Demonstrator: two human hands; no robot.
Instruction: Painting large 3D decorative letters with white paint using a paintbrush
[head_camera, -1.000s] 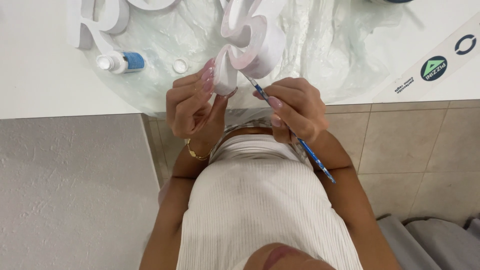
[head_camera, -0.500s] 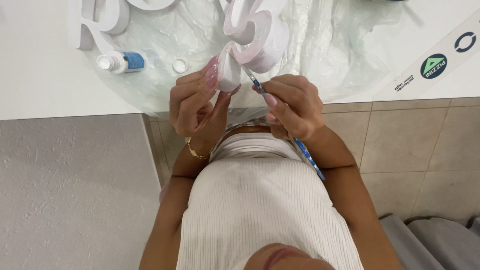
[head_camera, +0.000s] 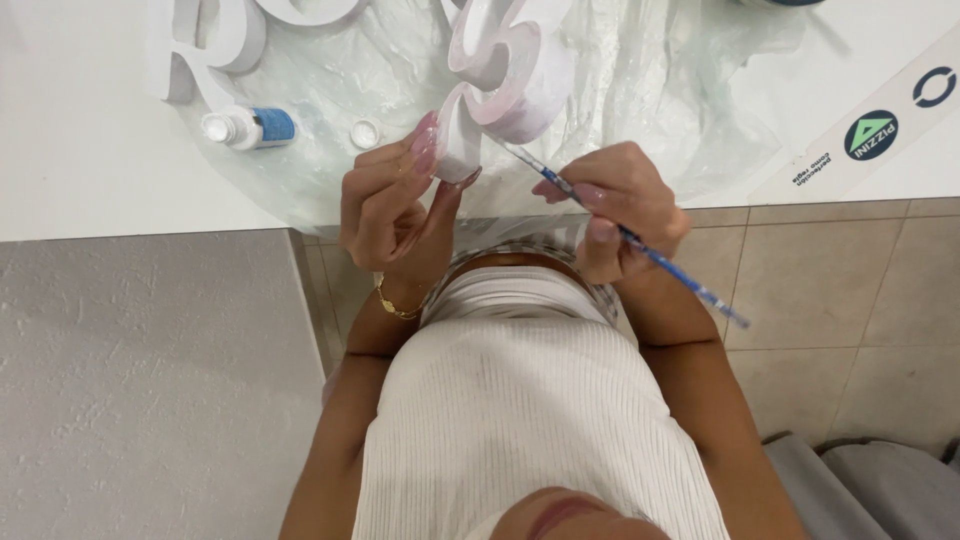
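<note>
head view: left hand (head_camera: 385, 205) pinches the white letter (head_camera: 505, 75), paintbrush (head_camera: 620, 232) beside.

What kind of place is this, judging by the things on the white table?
Probably a home or hobby craft corner. A clear plastic sheet protects the white table, a small paint bottle lies open beside its cap, and the hands hold a thin paintbrush and a white S-shaped letter.

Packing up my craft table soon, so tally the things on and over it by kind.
White letters: 3, the S-shaped letter held by the left hand, and two at the top edge
Brush: 1, in the right hand
Paint bottle: 1
Bottle cap: 1
Plastic sheet: 1
Total: 7
</note>
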